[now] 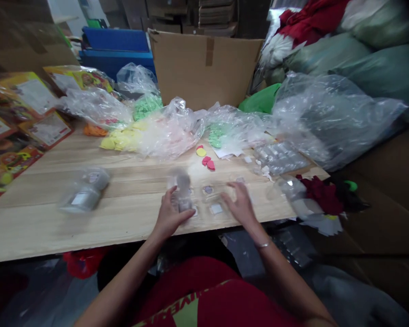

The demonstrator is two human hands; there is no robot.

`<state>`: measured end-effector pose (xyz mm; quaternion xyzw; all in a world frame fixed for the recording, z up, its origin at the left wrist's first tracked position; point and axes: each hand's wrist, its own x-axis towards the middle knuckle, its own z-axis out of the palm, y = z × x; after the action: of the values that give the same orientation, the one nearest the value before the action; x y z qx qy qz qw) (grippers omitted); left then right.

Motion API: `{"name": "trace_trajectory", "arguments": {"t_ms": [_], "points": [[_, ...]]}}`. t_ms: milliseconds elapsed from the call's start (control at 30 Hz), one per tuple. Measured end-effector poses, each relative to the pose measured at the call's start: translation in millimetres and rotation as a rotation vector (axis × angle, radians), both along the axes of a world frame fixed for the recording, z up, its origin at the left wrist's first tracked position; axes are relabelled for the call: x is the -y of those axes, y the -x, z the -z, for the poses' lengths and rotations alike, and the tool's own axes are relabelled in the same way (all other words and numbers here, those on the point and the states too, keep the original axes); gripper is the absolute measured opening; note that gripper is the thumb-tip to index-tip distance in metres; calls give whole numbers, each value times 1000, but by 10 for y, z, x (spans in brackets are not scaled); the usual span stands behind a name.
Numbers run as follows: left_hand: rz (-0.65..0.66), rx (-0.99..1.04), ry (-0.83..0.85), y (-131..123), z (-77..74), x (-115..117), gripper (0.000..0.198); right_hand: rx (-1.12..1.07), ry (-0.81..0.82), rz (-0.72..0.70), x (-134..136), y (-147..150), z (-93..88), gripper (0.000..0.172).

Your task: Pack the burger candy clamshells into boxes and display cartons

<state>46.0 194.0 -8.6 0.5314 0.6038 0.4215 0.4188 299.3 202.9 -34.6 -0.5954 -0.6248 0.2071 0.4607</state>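
Note:
My left hand [173, 212] has its thumb and fingers spread around a clear plastic package [185, 203] on the wooden table; motion blurs its outline. To the right, my right hand [238, 202] is over the edge of another clear package [208, 190], which shows small labels inside; its fingers are apart and blurred. Further left on the table lie stacked clear packages [85, 193]. Beyond my hands are red pieces [208, 163] and a yellow round piece [201, 151].
Plastic bags of yellow pieces [121, 138] and green pieces [216, 135] line the table's back, before a cardboard box [206, 68]. Printed packaging [17, 154] stands at left. Clear trays [281, 156] and dark red material [322, 195] lie at right. The table's front edge [122, 240] is near my body.

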Motion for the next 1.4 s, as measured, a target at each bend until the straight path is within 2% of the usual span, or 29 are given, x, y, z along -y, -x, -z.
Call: {"name": "trace_trajectory", "arguments": {"t_ms": [67,133,200,300,400,467,567,700,767,900,1000,1100,1200,1233,1300,1400], "points": [[70,16,-8,-115,-99,65,96,-238,121,-324,47,458,-103,41],[112,100,52,-149,-182,114,98,-467,275,-519,61,763,-155,44],[138,204,132,-113,-223,149,98,-567,357,-590,50,891,-171,44],[169,420,243,-23,-212,184,87,-518,361,-600,33,879,-177,35],[122,587,310,36,-192,192,82,-392,328,-505,27,770,-166,19],[93,576,294,66,-205,173,81,-307,342,-433,7,617,-138,15],[114,421,236,97,-236,115,78,-106,373,-273,-64,185,-97,20],[330,121,264,46,-186,19,92,263,322,111,-216,-484,-100,24],[383,29,264,-7,-115,-38,95,317,340,129,-279,-614,-105,22],[341,-105,266,-33,-5,-149,93,391,379,62,-299,-453,-82,16],[355,-164,281,43,-16,-194,97,430,328,118,-232,-486,-55,24],[345,-173,271,142,-70,-211,101,570,217,364,-62,-959,-11,33],[290,-170,241,208,-81,-247,99,768,235,634,168,-1599,120,39],[270,-170,235,223,-66,-270,99,821,261,657,237,-1773,183,41],[236,-170,239,254,-14,-328,98,898,290,612,347,-2019,314,45],[203,-134,276,319,68,-413,97,926,248,544,451,-2188,450,48]]}}
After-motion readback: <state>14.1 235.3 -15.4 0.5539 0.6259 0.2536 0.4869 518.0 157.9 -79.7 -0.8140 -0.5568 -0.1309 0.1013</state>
